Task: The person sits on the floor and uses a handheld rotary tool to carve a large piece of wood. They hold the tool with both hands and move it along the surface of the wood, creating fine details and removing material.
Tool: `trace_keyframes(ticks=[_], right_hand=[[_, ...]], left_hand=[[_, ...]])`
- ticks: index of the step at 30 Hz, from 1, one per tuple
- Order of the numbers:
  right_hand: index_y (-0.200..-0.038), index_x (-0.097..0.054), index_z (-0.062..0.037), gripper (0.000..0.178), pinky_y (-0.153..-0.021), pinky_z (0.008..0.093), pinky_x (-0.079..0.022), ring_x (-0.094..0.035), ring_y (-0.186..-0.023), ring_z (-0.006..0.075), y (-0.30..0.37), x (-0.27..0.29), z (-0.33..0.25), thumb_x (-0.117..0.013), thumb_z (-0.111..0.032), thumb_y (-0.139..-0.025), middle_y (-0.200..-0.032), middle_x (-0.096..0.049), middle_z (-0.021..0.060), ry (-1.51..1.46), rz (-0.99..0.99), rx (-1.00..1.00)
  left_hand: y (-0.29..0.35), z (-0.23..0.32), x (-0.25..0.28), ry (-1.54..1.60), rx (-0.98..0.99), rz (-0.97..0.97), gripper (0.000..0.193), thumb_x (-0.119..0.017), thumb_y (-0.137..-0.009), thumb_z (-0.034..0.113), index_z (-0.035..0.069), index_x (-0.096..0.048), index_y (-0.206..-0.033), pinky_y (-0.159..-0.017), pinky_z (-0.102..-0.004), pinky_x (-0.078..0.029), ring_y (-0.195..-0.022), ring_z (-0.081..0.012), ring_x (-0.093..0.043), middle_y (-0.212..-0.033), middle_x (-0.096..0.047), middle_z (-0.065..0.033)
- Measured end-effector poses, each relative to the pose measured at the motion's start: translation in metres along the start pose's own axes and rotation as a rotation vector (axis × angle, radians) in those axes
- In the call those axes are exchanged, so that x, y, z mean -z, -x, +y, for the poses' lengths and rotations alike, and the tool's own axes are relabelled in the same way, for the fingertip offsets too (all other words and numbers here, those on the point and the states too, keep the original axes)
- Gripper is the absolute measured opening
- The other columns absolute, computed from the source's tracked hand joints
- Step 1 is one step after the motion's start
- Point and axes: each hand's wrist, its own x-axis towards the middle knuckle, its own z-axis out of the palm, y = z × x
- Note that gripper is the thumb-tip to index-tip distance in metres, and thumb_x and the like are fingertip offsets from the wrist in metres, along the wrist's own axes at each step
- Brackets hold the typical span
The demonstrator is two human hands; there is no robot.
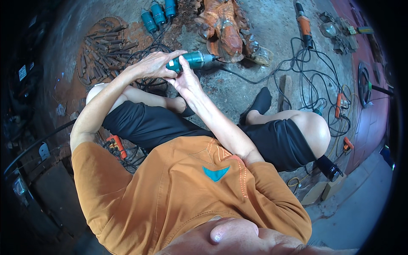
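Note:
A teal die grinder (196,60) lies across both my hands, its grey nose and thin bit pointing right. My left hand (154,65) is closed round its rear end from the left side. Just below, my right hand (187,82) grips the body, thumb up along the casing. The tip of the bit (217,58) comes close to the lower end of a reddish-brown carved wood piece (229,36); whether it touches, I cannot tell. Parts of the grinder's rear are hidden by my fingers.
Several teal power tools (157,13) stand at the back, near a pile of dark metal bits (104,53). An orange grinder (304,26) lies back right, with black cords (304,63) tangled below it. Orange power strips (339,105) (117,145) rest on either side.

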Motion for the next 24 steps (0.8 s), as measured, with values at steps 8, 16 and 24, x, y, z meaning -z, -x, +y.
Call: trace_keyframes(ticks=[8, 16, 24], right_hand=[[-0.134, -0.042, -0.0096, 0.054, -0.093, 0.0518, -0.053, -0.056, -0.117, 0.0277, -0.005, 0.005, -0.001, -0.062, -0.038, -0.093, -0.129, -0.052, 0.0120, 0.001, -0.024, -0.030], [-0.139, -0.033, -0.0131, 0.065, -0.098, 0.0589, -0.046, -0.051, -0.122, 0.0296, -0.011, 0.012, -0.003, -0.069, -0.035, -0.089, -0.132, -0.047, 0.0131, -0.004, -0.095, -0.042], [-0.140, -0.032, -0.0137, 0.068, -0.099, 0.0597, -0.046, -0.050, -0.123, 0.0304, -0.011, 0.008, -0.009, -0.072, -0.033, -0.087, -0.134, -0.046, 0.0127, 0.005, -0.078, -0.055]], left_hand=[[0.000, -0.002, -0.002, -0.008, 0.010, 0.017, 0.084, -0.068, -0.073, 0.038, 0.019, -0.034, -0.147, -0.070, -0.0481, -0.050, -0.075, -0.0369, -0.065, -0.086, -0.066, -0.0213], [-0.002, -0.008, -0.009, -0.002, 0.003, 0.065, 0.084, -0.070, -0.073, 0.038, 0.020, -0.035, -0.147, -0.071, -0.0472, -0.050, -0.076, -0.0360, -0.066, -0.089, -0.067, -0.0207], [-0.003, -0.006, -0.007, 0.018, 0.072, 0.031, 0.085, -0.070, -0.074, 0.039, 0.021, -0.034, -0.147, -0.073, -0.0464, -0.051, -0.079, -0.0358, -0.067, -0.092, -0.067, -0.0219]])
